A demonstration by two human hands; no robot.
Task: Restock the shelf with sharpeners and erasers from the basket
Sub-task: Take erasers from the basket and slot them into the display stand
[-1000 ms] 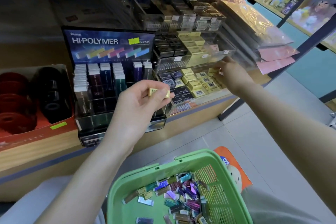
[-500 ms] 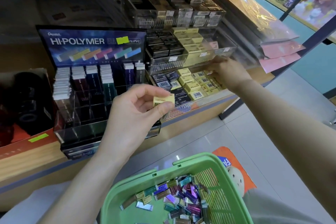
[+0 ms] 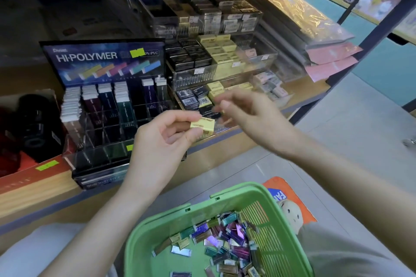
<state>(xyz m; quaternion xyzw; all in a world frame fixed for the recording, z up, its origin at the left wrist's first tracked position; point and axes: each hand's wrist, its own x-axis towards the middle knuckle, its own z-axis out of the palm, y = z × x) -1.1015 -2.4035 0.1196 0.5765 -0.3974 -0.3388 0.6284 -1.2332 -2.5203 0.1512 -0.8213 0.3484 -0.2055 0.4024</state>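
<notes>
Position: person faces wooden shelf [image 3: 33, 189], with green basket [image 3: 171, 213] below, near the lap.

Obs. 1: left hand [image 3: 162, 139] is raised in front of shelf edge. Thumb and forefinger are curled, pinching yellow eraser [image 3: 202, 125] by its near end. Eraser approx. level, printed side up, held in the air in front of the trays.

Obs. 2: right hand [image 3: 247, 119] is just beside eraser on its right, fingertips [image 3: 225, 104] pointing toward it; no contact seen. Heavy motion blur, so cannot tell whether its fingers are loose or gripping anything.

Obs. 3: basket holds a loose pile of wrapped erasers [image 3: 225, 236], mixed colours incl. purple, teal, silver and gold, mostly toward its right wall.

Obs. 4: HI-POLYMER display stand [image 3: 105, 60] sits on shelf, left of the hands. Sleeved erasers stand upright in rear slots. Front compartments are dark, contents unclear.

Obs. 5: clear tiered tray [image 3: 258, 60] stands to right of stand, with black-boxed and yellow erasers side by side on its tiers. Lowest tier is directly behind right hand.

Obs. 6: orange bag [image 3: 301, 202] lies on floor beyond basket.
</notes>
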